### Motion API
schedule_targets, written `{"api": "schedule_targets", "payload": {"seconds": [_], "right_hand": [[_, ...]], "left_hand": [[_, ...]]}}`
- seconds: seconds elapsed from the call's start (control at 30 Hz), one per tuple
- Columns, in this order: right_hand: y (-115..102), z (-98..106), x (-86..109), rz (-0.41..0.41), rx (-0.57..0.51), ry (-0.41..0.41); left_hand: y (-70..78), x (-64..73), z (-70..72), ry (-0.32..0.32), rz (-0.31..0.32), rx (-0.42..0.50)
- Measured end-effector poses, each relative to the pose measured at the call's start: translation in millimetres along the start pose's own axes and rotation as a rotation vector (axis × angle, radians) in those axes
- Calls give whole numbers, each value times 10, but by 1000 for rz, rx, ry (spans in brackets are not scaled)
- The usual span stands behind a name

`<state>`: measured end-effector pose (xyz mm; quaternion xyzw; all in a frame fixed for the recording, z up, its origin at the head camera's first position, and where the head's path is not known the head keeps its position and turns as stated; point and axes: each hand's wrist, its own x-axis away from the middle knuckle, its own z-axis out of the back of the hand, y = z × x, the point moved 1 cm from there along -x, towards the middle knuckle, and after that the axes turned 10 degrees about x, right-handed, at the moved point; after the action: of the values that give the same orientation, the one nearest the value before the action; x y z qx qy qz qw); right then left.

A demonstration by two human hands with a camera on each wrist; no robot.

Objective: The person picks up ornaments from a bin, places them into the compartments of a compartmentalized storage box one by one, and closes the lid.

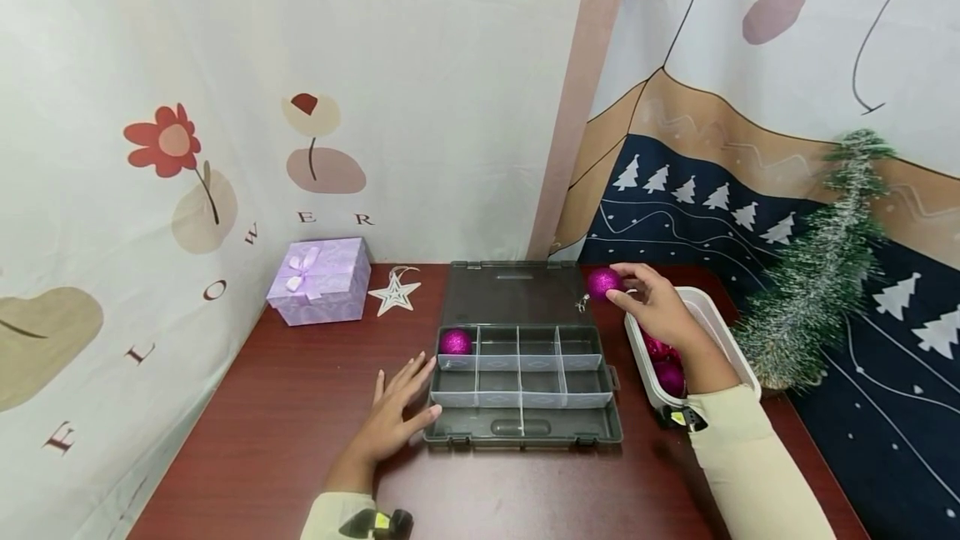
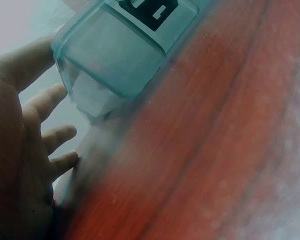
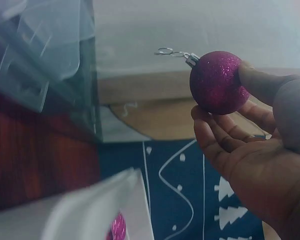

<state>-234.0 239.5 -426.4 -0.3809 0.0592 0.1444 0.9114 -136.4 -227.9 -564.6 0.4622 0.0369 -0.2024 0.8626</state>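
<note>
Between thumb and fingers, my right hand (image 1: 654, 304) pinches a glittery magenta bauble (image 3: 217, 82), its silver cap and hook pointing away from the palm. It is held up above the far left rim of a white tub (image 1: 705, 302) with more magenta baubles (image 1: 670, 377) inside. My left hand (image 1: 395, 421) has its fingers spread at the left side of a dark translucent compartment box (image 1: 522, 442), fingertips right at its edge. The box lies with its lid (image 1: 513, 294) laid back. One magenta bauble (image 1: 455, 342) sits in its far left compartment.
A lilac gift box (image 1: 322, 282) with a bow stands at the back left, beside a white star ornament (image 1: 395, 294). A small frosted artificial tree (image 1: 821, 273) rises right of the tub. Printed cloth (image 1: 450, 107) hangs behind the reddish-brown table (image 1: 300, 407).
</note>
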Motion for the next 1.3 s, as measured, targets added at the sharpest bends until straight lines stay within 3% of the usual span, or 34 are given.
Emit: {"api": "schedule_targets", "payload": {"seconds": [0.33, 0.77, 1.1, 1.3], "right_hand": [[-169, -188, -136, 44, -127, -46], [-343, -525, -259, 56, -159, -132], [-435, -854, -357, 155, -157, -148], [-492, -981, -376, 167, -155, -189]], "left_hand": [[4, -14, -6, 5, -14, -12], [4, 1, -5, 2, -8, -4], [-9, -3, 1, 5, -4, -3], [-33, -11, -6, 2, 0, 5]]}}
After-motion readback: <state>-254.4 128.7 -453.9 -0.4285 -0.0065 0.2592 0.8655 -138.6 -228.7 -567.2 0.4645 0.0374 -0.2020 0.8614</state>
